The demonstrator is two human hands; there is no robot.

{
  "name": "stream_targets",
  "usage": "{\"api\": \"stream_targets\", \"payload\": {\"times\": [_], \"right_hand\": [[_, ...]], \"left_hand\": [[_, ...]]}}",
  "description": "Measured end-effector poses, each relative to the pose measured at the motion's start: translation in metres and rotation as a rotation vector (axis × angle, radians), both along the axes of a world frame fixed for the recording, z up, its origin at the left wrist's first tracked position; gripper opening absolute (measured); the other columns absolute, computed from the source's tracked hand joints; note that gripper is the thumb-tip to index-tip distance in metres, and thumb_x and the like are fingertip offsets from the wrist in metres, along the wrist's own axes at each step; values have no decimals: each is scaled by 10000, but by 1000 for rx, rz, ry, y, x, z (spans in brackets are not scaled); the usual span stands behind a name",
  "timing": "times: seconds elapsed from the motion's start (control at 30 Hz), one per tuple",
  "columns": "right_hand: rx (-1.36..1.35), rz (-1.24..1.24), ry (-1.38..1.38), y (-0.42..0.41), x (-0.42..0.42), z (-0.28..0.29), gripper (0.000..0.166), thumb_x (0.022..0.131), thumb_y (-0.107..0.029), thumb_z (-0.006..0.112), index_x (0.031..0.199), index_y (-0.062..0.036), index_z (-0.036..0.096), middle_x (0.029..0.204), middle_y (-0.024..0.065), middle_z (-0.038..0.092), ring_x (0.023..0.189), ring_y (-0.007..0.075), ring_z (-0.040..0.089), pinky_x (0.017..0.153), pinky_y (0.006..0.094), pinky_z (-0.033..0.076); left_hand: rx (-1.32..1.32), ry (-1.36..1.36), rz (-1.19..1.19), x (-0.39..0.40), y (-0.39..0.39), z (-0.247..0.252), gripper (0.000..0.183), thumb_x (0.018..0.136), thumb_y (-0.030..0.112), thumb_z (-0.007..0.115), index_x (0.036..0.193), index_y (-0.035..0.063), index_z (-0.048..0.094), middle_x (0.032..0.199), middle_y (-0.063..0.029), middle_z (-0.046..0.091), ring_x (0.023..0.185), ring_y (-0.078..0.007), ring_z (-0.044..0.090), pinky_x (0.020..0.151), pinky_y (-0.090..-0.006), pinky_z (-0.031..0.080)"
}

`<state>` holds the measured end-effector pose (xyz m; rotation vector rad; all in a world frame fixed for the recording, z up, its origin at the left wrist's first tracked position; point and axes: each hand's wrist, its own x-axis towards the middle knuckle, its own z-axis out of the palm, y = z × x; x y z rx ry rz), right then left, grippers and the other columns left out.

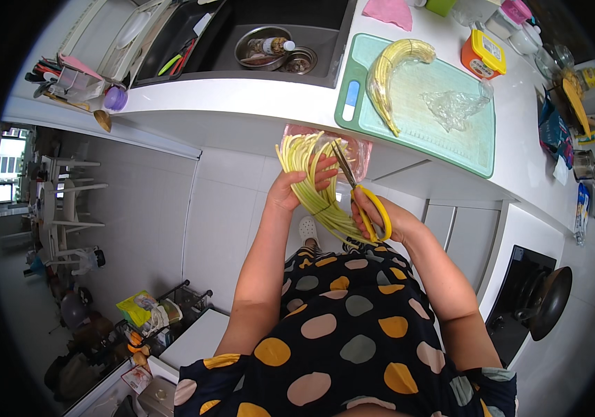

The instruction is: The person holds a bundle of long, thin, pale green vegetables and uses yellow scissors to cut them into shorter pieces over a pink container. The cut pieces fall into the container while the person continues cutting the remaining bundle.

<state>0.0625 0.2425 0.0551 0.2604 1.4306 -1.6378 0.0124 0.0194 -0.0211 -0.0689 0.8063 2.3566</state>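
My left hand [297, 182] grips a curved bundle of long yellow-green vegetable stems [315, 200], probably garlic shoots, tied with a thin dark band. In my right hand [380, 211] is a pair of yellow-handled scissors [349, 172], its blades pointing up at the top of the bundle. The blades look nearly together and lie close to the stems; whether they touch is unclear. Beneath the bundle's upper end is a pink plastic bag or liner [362, 156], partly hidden. A second curved bundle [380, 78], in clear film, lies on the pale green cutting board [412, 133] beside crumpled clear plastic [456, 109].
A dark sink [214, 62] holds a metal bowl [248, 44] with a bottle in it. An orange tub with a yellow lid [484, 54] stands behind the board. A frying pan [552, 305] sits on the hob at right. A cart [188, 297] stands at lower left.
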Motion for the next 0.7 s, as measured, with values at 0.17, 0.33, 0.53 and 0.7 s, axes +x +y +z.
{"api": "stream_targets", "payload": {"times": [0.17, 0.33, 0.53, 0.7], "right_hand": [[24, 21, 29, 0, -2, -1, 570, 876, -597, 383, 752, -45, 444, 634, 34, 426, 504, 121, 416, 437, 262, 369], [51, 34, 49, 0, -4, 1, 526, 879, -564, 429, 747, -55, 447, 629, 21, 412, 504, 116, 398, 437, 258, 350], [44, -4, 26, 0, -5, 2, 503, 878, -534, 466, 741, -51, 459, 619, 10, 400, 501, 107, 383, 440, 254, 348], [100, 26, 53, 1, -6, 3, 513, 872, -547, 466, 761, -46, 475, 610, -2, 394, 500, 96, 377, 444, 242, 346]], "left_hand": [[-14, -21, -39, 0, -2, -8, 692, 674, 214, 632, 1287, -13, 407, 1302, -219, 439, 1105, -340, 525, 823, -343, 499], [-12, -33, -45, 0, -2, -9, 679, 681, 201, 624, 1285, -18, 406, 1296, -227, 441, 1075, -338, 546, 809, -337, 505], [9, -57, -52, -2, -3, -10, 683, 685, 183, 620, 1291, -29, 388, 1299, -230, 437, 1072, -343, 548, 803, -336, 504], [-17, -59, -44, -2, 1, -9, 665, 668, 211, 653, 1248, -29, 434, 1248, -210, 496, 1056, -341, 562, 752, -309, 516]]}}
